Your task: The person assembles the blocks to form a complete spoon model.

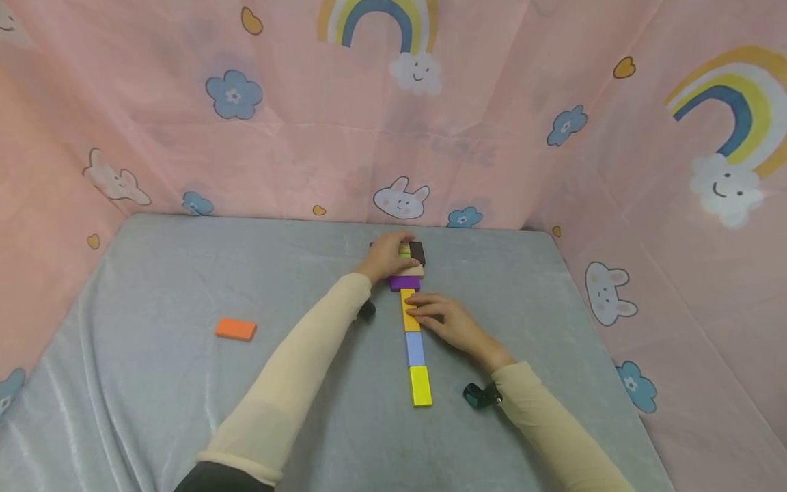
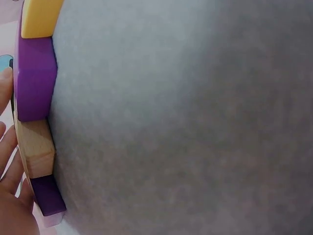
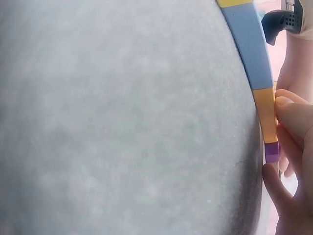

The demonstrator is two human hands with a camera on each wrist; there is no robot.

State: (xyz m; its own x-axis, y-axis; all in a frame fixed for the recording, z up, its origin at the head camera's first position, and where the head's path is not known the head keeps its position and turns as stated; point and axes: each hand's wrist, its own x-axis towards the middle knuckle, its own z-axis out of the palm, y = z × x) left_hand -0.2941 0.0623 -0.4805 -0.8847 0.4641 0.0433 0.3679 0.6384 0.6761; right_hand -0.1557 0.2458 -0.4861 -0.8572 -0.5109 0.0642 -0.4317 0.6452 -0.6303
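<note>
A line of flat blocks runs away from me: a yellow block, a blue block, an orange-yellow block and a purple block. Beyond the purple one is a group with a plain wooden block, a light green block and a dark brown block. My left hand arches over this group, its thumb near the plain wooden block, covering part of it. Extended fingers of my right hand touch the orange-yellow block from the right.
An orange block lies apart on the left of the grey cloth-covered table. A pink patterned curtain hangs behind and at the sides. Dark wrist devices sit under both forearms.
</note>
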